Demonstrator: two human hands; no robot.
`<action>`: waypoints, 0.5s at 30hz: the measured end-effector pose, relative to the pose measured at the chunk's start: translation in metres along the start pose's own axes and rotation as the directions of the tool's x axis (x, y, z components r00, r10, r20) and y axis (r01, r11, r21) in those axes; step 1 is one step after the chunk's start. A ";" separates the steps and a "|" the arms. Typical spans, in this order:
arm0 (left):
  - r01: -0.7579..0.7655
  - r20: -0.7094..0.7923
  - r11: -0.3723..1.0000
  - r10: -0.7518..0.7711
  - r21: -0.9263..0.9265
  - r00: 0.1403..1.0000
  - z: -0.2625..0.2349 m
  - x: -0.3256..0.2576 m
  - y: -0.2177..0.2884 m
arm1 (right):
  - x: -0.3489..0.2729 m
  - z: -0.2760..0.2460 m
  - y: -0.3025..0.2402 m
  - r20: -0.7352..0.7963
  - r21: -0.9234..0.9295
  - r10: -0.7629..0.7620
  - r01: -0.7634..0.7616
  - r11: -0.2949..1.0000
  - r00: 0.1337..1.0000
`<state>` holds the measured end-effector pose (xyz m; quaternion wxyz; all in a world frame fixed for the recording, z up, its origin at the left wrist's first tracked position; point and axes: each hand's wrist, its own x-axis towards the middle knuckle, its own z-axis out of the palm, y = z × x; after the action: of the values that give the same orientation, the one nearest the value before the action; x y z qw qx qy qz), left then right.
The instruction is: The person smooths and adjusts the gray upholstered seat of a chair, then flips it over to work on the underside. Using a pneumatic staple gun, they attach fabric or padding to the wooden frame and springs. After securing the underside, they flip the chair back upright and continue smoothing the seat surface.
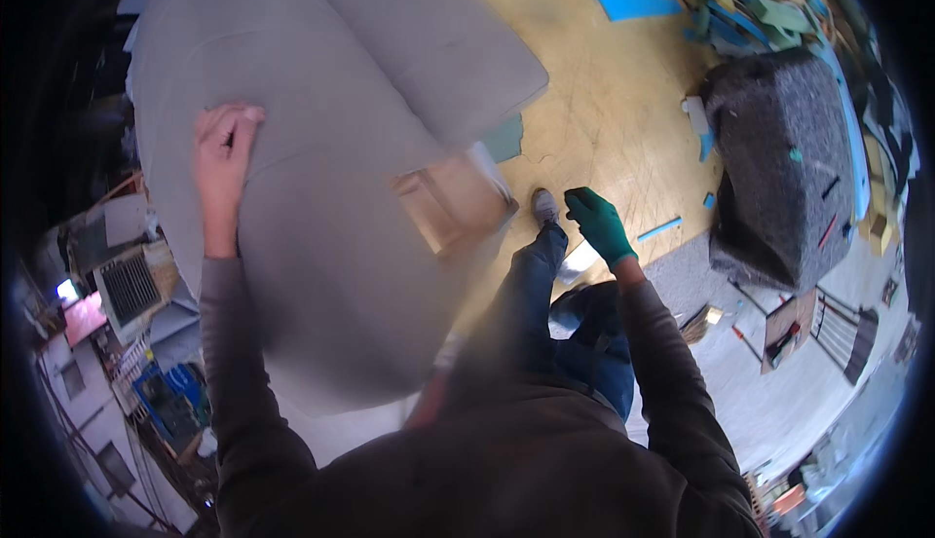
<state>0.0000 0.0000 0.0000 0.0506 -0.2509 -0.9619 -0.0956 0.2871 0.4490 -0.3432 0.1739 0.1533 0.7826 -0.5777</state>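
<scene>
A large grey upholstered piece of furniture (321,236), rounded at its near end, fills the left half of the view. On its top is my left hand (226,144), bare, with the fingers curled in; whether they pinch the fabric or anything small is hidden. Beside it lies a flat grey upholstered cushion (429,46). My right hand (599,224), in a green glove, hangs in the air to the right of the furniture, above the floor. Its fingers are bent inward, and what they may hold does not show. A blurred brown wooden panel (448,205) shows at the furniture's right edge.
A dark grey felt-covered block (784,148) stands on the right. Foam and wood offcuts (760,2) are heaped at the far right. A brush (701,324) and a rack of tools (789,329) lie at the lower right; a blue strip (660,229) is on the yellowish floor (594,80).
</scene>
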 end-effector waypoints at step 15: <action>0.722 0.388 0.415 -0.639 -0.553 0.664 0.300 -0.106 0.327 | 0.240 0.002 0.021 0.648 -0.253 -0.364 0.640 0.725 0.669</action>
<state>0.2382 0.2928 -0.2561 -0.1420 0.1561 -0.8777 -0.4303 0.0825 0.4624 -0.4692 0.2529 -0.2969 0.8204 -0.4182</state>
